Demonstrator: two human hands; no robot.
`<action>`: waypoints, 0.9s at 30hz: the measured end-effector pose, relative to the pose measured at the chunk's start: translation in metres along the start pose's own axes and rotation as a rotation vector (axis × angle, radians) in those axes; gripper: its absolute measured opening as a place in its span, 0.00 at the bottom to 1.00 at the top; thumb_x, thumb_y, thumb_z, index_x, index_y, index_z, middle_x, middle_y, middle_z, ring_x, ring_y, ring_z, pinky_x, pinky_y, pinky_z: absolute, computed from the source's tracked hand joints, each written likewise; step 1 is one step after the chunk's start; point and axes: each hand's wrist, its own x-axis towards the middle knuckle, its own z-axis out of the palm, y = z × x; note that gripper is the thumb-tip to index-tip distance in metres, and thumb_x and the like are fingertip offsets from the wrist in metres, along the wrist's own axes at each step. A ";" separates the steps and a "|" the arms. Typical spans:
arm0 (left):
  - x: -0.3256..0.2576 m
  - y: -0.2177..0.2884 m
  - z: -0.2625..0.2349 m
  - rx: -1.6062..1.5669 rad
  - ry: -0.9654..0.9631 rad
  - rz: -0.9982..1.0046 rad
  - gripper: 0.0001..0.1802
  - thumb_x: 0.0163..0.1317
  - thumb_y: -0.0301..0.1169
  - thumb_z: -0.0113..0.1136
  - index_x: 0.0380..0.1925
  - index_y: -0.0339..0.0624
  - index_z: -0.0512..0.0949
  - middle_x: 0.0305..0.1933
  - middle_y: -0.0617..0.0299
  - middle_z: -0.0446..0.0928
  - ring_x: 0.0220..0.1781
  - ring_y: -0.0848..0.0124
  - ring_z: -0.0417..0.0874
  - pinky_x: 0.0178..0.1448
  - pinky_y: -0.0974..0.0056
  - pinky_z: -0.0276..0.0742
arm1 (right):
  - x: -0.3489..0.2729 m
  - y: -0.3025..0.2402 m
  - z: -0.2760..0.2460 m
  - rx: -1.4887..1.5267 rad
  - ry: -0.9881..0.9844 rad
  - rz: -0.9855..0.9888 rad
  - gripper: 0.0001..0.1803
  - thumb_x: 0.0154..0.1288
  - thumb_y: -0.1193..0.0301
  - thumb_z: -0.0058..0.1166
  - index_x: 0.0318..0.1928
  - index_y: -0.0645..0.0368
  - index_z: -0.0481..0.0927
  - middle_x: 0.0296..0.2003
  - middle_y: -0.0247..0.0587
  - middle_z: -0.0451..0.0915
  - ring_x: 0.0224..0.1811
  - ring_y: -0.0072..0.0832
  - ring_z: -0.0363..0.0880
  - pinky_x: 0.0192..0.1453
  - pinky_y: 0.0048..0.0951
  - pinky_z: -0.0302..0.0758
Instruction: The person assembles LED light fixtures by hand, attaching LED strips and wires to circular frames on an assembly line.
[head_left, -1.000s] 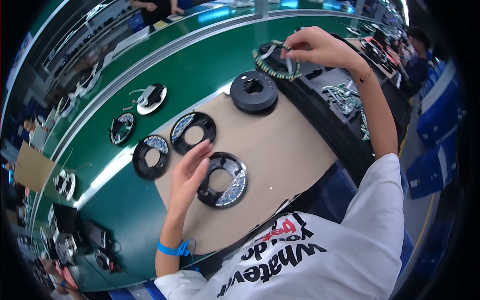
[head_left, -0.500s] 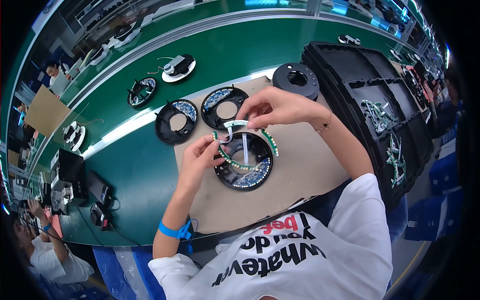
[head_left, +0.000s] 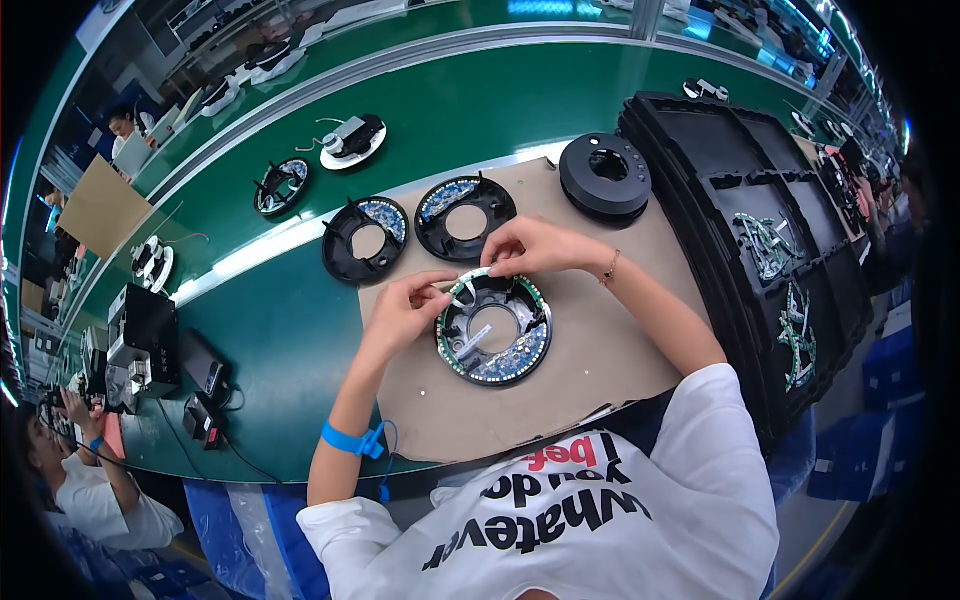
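On the cardboard in front of me lies a round black housing (head_left: 543, 352) with a large central hole and a blue circuit board at its near side. A curved LED strip (head_left: 447, 352), green with pale squares, runs along the inside of its rim. My left hand (head_left: 405, 312) is closed, with fingertips pinching the strip at the far left rim. At the far edge, my right hand (head_left: 540, 246) also pinches the strip between thumb and fingers. A white ribbon cable (head_left: 474, 341) lies slanted inside the housing.
Behind are two similar black housings (head_left: 340, 262) (head_left: 432, 240) and a black round cover (head_left: 603, 180). To the right, a black divided tray (head_left: 735, 205) holds several LED strips (head_left: 797, 338). Black boxy equipment (head_left: 145, 340) stands left. A wrist strap cord (head_left: 386, 470) hangs from my left forearm.
The LED strip has come down from above the housing to lie along its rim. Both hands have lowered with it and moved closer together. The white ribbon cable now lies slanted.
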 end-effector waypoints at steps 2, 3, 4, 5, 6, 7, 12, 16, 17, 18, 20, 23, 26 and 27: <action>0.000 0.002 0.005 -0.075 0.064 -0.033 0.18 0.52 0.21 0.59 0.45 0.42 0.77 0.25 0.69 0.75 0.26 0.85 0.72 0.32 0.77 0.71 | 0.001 0.000 0.000 -0.118 -0.011 -0.013 0.09 0.54 0.72 0.58 0.36 0.63 0.80 0.26 0.33 0.79 0.27 0.14 0.73 0.34 0.18 0.72; 0.000 0.002 0.007 -0.030 0.078 -0.023 0.18 0.52 0.21 0.60 0.45 0.42 0.78 0.25 0.68 0.76 0.26 0.85 0.72 0.31 0.77 0.70 | 0.001 0.002 0.000 -0.117 -0.011 -0.011 0.09 0.54 0.72 0.58 0.36 0.63 0.80 0.26 0.33 0.79 0.27 0.14 0.73 0.34 0.18 0.72; 0.000 0.002 0.008 0.016 0.092 -0.012 0.17 0.51 0.21 0.60 0.44 0.41 0.78 0.24 0.68 0.76 0.25 0.85 0.72 0.30 0.77 0.70 | 0.001 0.003 0.001 -0.089 -0.009 -0.005 0.09 0.54 0.72 0.58 0.36 0.63 0.80 0.25 0.32 0.78 0.26 0.14 0.73 0.33 0.17 0.72; -0.002 0.003 0.008 0.016 0.091 -0.013 0.17 0.51 0.21 0.60 0.44 0.41 0.78 0.24 0.68 0.76 0.25 0.85 0.72 0.30 0.77 0.70 | 0.001 0.004 0.003 -0.061 -0.008 0.001 0.09 0.53 0.73 0.59 0.36 0.63 0.80 0.24 0.32 0.78 0.26 0.13 0.72 0.32 0.17 0.72; -0.004 0.004 0.008 0.065 0.104 0.012 0.17 0.50 0.20 0.61 0.44 0.41 0.78 0.27 0.65 0.77 0.25 0.84 0.73 0.30 0.77 0.71 | 0.001 0.004 0.004 -0.060 -0.009 0.002 0.09 0.53 0.73 0.59 0.36 0.63 0.80 0.24 0.32 0.78 0.26 0.13 0.72 0.32 0.17 0.72; -0.007 0.005 0.008 0.114 0.117 0.037 0.18 0.49 0.20 0.61 0.43 0.40 0.78 0.30 0.63 0.78 0.24 0.83 0.74 0.29 0.77 0.72 | 0.000 0.004 0.004 -0.034 -0.024 0.028 0.09 0.53 0.73 0.59 0.36 0.63 0.80 0.23 0.31 0.77 0.24 0.13 0.72 0.31 0.17 0.71; -0.024 0.010 0.005 0.247 0.170 0.177 0.18 0.50 0.19 0.56 0.43 0.39 0.77 0.44 0.55 0.75 0.33 0.74 0.78 0.38 0.72 0.74 | 0.000 0.001 0.002 -0.052 -0.066 -0.003 0.10 0.54 0.75 0.56 0.38 0.61 0.80 0.23 0.32 0.74 0.25 0.15 0.71 0.30 0.19 0.71; -0.039 0.001 -0.004 0.404 0.087 0.438 0.23 0.52 0.25 0.53 0.52 0.41 0.72 0.55 0.54 0.69 0.54 0.60 0.71 0.59 0.59 0.65 | -0.013 0.001 -0.006 -0.114 -0.162 -0.187 0.22 0.51 0.79 0.49 0.50 0.54 0.77 0.33 0.35 0.70 0.28 0.20 0.67 0.32 0.20 0.68; -0.043 0.000 -0.005 0.373 -0.004 0.402 0.29 0.53 0.33 0.56 0.57 0.43 0.67 0.60 0.54 0.64 0.61 0.55 0.62 0.65 0.55 0.56 | -0.016 -0.002 -0.010 -0.128 -0.187 -0.180 0.24 0.51 0.77 0.51 0.53 0.52 0.75 0.36 0.36 0.69 0.32 0.22 0.67 0.36 0.21 0.68; -0.044 0.001 -0.004 0.375 -0.003 0.400 0.29 0.53 0.33 0.56 0.57 0.43 0.67 0.60 0.54 0.64 0.61 0.55 0.62 0.65 0.55 0.56 | -0.017 -0.002 -0.011 -0.142 -0.211 -0.173 0.27 0.51 0.76 0.54 0.55 0.50 0.73 0.38 0.36 0.68 0.36 0.24 0.66 0.40 0.23 0.67; -0.044 0.004 0.002 0.646 0.021 0.407 0.31 0.52 0.39 0.58 0.58 0.45 0.66 0.62 0.53 0.62 0.61 0.52 0.60 0.64 0.53 0.58 | -0.015 0.009 -0.003 -0.255 -0.174 -0.256 0.29 0.50 0.72 0.58 0.56 0.48 0.72 0.39 0.37 0.68 0.38 0.27 0.64 0.43 0.26 0.66; -0.037 -0.004 -0.001 0.790 0.046 0.423 0.29 0.51 0.41 0.60 0.55 0.51 0.70 0.63 0.52 0.61 0.60 0.47 0.58 0.61 0.51 0.61 | -0.012 0.010 0.002 -0.359 -0.162 -0.257 0.31 0.49 0.66 0.63 0.57 0.46 0.71 0.40 0.37 0.68 0.40 0.32 0.61 0.48 0.29 0.64; -0.033 -0.003 0.000 0.849 0.093 0.438 0.26 0.51 0.41 0.60 0.53 0.54 0.72 0.62 0.52 0.62 0.59 0.46 0.59 0.60 0.51 0.63 | -0.012 0.009 -0.004 -0.365 -0.162 -0.184 0.32 0.48 0.64 0.63 0.57 0.45 0.72 0.39 0.37 0.69 0.40 0.33 0.61 0.48 0.30 0.64; -0.033 -0.003 0.000 0.853 0.122 0.425 0.25 0.51 0.41 0.60 0.52 0.54 0.73 0.62 0.52 0.63 0.59 0.46 0.59 0.59 0.51 0.64 | -0.010 0.006 -0.006 -0.397 -0.180 -0.158 0.31 0.48 0.64 0.63 0.57 0.46 0.72 0.37 0.37 0.70 0.39 0.33 0.61 0.48 0.30 0.64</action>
